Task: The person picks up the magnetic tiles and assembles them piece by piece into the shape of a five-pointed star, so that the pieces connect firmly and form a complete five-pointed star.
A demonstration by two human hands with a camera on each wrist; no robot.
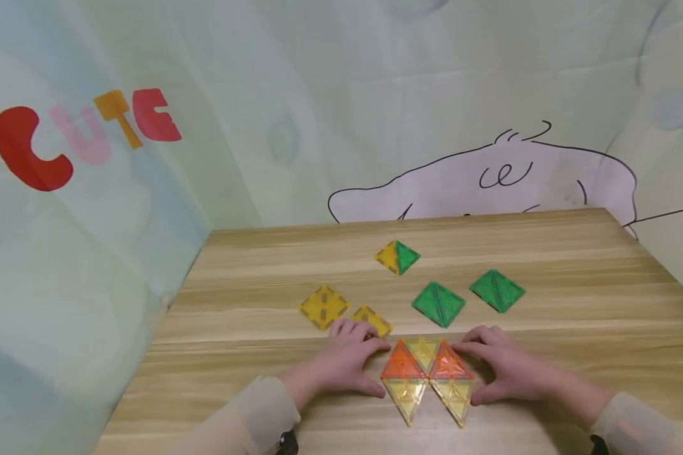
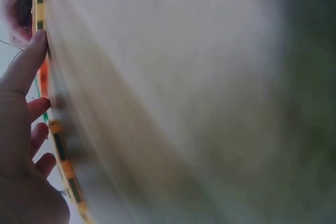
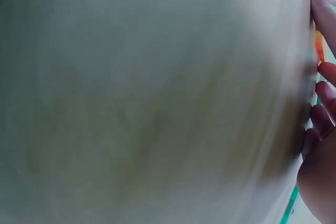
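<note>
Two hands (image 1: pixel 350 355) (image 1: pixel 512 368) flank two orange triangles (image 1: pixel 401 361) and three pale yellow triangles (image 1: pixel 406 397).

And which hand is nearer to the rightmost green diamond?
Right. The right hand is just in front of the green diamond; the left hand is farther, to its front-left.

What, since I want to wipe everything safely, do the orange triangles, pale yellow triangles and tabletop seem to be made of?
Orange triangles: probably hard, glossy, translucent plastic; their patterned faces catch the light. Pale yellow triangles: likely the same shiny plastic, as they glint and look see-through. Tabletop: wood or wood-look laminate, slight sheen; streaky grain shows, but which stays open.
</note>
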